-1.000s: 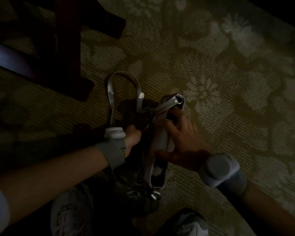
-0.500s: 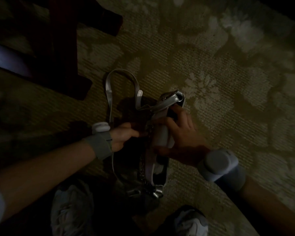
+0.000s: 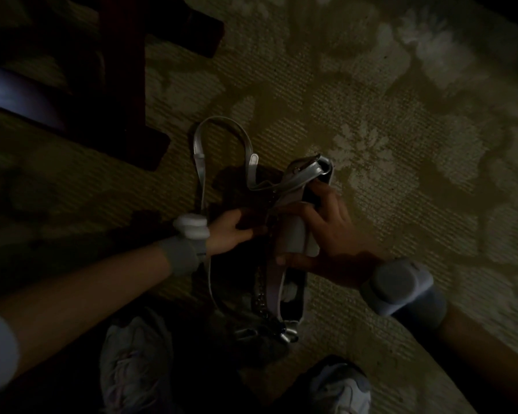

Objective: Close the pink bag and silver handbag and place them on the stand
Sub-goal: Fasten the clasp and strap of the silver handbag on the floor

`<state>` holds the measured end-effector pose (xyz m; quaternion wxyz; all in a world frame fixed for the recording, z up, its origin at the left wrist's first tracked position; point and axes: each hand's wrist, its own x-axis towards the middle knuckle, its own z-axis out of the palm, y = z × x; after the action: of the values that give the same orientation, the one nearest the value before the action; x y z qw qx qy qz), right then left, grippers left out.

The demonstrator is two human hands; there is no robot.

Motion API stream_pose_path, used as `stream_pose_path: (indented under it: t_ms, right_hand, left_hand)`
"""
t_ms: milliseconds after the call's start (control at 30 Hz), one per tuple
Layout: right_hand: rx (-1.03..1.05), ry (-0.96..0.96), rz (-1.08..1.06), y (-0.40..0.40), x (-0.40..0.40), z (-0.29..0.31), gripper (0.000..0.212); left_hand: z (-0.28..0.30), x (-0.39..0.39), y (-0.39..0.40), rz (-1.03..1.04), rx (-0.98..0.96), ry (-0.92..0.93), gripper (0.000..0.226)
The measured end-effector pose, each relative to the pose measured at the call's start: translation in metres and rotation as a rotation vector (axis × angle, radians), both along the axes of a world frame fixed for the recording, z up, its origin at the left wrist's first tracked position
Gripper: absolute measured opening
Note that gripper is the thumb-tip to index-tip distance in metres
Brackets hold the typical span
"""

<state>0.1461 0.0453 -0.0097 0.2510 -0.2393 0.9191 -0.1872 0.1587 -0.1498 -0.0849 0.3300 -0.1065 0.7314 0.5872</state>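
Head view | silver handbag (image 3: 293,234) lies on carpet (image 3: 401,144) between both hands | right hand (image 3: 326,234) grasps its top edge; left hand (image 3: 234,231) pinches at the opening | step judged: closing handbag | next: fastening finished, then lifted to stand.

Very dim, grainy view; corners fall into black shadow.

Both bare forearms reach in from the lower corners, each wrist wrapped in a grey band carrying a pale rounded device. The left hand (image 3: 232,234) curls its fingers inward, gripping. The right hand (image 3: 326,237) spreads, its fingers curled over and thumb underneath, pinching.
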Motion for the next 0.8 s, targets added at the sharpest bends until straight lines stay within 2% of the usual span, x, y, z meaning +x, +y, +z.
stream_pose_path:
  t_ms: [67, 167, 200, 233, 367, 467, 600, 733, 800]
  right_hand:
    - [-0.001, 0.004, 0.013, -0.001, 0.0, 0.0, 0.076]
    - [0.003, -0.002, 0.02, -0.001, -0.002, 0.003, 0.076]
    - [0.01, -0.009, 0.016, 0.0, -0.001, 0.004, 0.076]
    - [0.018, -0.014, 0.016, -0.001, -0.002, 0.005, 0.076]
    - [0.063, -0.011, 0.026, -0.004, -0.001, 0.01, 0.081]
    - [0.108, 0.007, 0.022, -0.008, 0.001, 0.018, 0.084]
    - [0.18, 0.022, 0.038, -0.013, 0.002, 0.022, 0.078]
    - [0.194, 0.04, 0.011, -0.017, 0.005, 0.025, 0.079]
    - [0.191, 0.082, 0.004, -0.02, 0.006, 0.024, 0.082]
  left_hand:
    - [0.003, 0.006, -0.003, -0.134, -0.133, 0.1, 0.042]
    - [0.014, 0.017, -0.007, -0.684, -0.595, 0.216, 0.059]
    - [0.019, 0.019, -0.006, -0.813, -0.726, 0.245, 0.062]
    - [0.024, 0.021, -0.006, -0.859, -0.807, 0.26, 0.063]
    - [0.035, 0.022, -0.006, -0.829, -0.965, 0.392, 0.06]
    - [0.04, 0.02, -0.012, -0.849, -0.996, 0.455, 0.053]
    - [0.04, 0.021, -0.01, -0.87, -0.936, 0.337, 0.042]
    - [0.05, 0.013, 0.002, -1.026, -1.048, 0.246, 0.035]
    - [0.053, 0.009, 0.001, -1.039, -1.04, 0.193, 0.033]
